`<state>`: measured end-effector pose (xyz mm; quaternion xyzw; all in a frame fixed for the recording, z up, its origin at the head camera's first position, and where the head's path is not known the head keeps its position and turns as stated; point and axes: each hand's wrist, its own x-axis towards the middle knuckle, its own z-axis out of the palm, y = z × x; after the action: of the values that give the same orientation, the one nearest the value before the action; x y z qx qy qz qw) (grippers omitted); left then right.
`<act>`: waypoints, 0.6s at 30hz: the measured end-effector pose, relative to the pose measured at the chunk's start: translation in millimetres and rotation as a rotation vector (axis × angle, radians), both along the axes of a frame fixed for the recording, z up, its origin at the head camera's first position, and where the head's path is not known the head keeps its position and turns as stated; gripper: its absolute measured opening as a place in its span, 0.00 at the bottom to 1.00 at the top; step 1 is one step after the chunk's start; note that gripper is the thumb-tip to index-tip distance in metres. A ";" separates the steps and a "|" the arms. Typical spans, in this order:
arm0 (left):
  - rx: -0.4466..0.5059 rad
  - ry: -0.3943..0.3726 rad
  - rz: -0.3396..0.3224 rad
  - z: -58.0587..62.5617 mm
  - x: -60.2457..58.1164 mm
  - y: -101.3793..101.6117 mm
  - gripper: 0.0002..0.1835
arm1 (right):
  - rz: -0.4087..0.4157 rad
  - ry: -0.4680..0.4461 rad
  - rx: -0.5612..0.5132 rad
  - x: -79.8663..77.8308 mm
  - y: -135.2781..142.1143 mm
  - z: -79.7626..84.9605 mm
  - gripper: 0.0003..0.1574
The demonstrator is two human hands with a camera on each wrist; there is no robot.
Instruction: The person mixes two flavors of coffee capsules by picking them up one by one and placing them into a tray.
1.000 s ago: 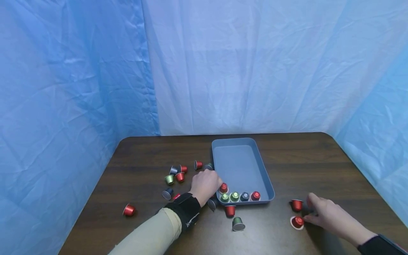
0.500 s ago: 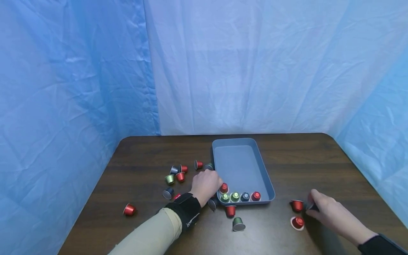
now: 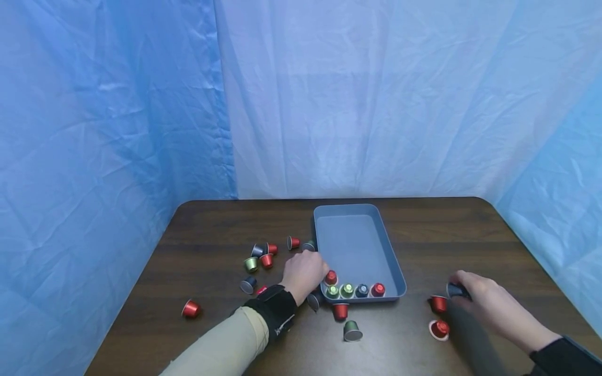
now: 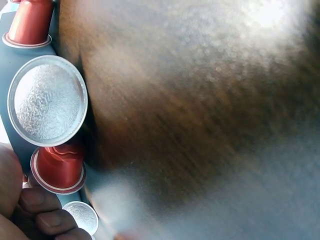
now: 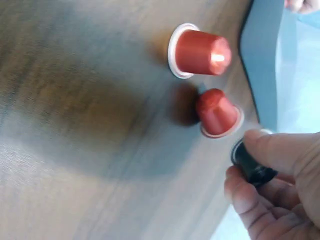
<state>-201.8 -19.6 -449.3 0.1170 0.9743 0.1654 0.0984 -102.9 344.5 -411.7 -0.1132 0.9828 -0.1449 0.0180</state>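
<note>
My right hand (image 3: 498, 303) pinches a dark coffee capsule (image 3: 456, 291) above the table's right side. In the right wrist view, thumb and fingers hold that dark capsule (image 5: 252, 162) by its sides. Two red capsules (image 3: 439, 303) (image 3: 440, 328) stand just left of it. My left hand (image 3: 304, 274) is at the left wall of the blue-grey tray (image 3: 356, 235), its curled fingertips at a red capsule (image 3: 331, 277) inside. Partly hidden by the fingers, it seems pinched there. Green, dark blue and red capsules (image 3: 347, 290) line the tray's near end.
Several loose capsules (image 3: 266, 260) lie left of the tray, with one red capsule (image 3: 190, 309) farther left. A red capsule (image 3: 340, 312) and a green capsule (image 3: 352, 331) lie before the tray. Blue cloth (image 3: 352, 104) hangs behind the brown table (image 3: 226, 219).
My right hand has lifted the dark capsule, now plainly visible, and moved slightly away from me. My left hand stays at the tray.
</note>
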 end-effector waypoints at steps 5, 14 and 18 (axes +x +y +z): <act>-0.029 0.011 -0.016 -0.1 0.7 0.8 0.13 | 0.040 0.031 0.011 -1.7 -4.1 10.3 0.20; -0.032 0.012 0.000 -0.6 0.9 2.3 0.13 | 0.097 0.018 0.032 -8.2 -9.8 32.0 0.24; -0.024 0.014 0.007 -0.8 0.0 2.2 0.14 | 0.155 0.112 0.049 -10.5 -14.4 38.2 0.24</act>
<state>-201.7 -17.3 -450.0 0.1134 0.9773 0.1535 0.0924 -113.4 330.1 -373.4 -0.1961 0.9739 -0.1124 -0.0228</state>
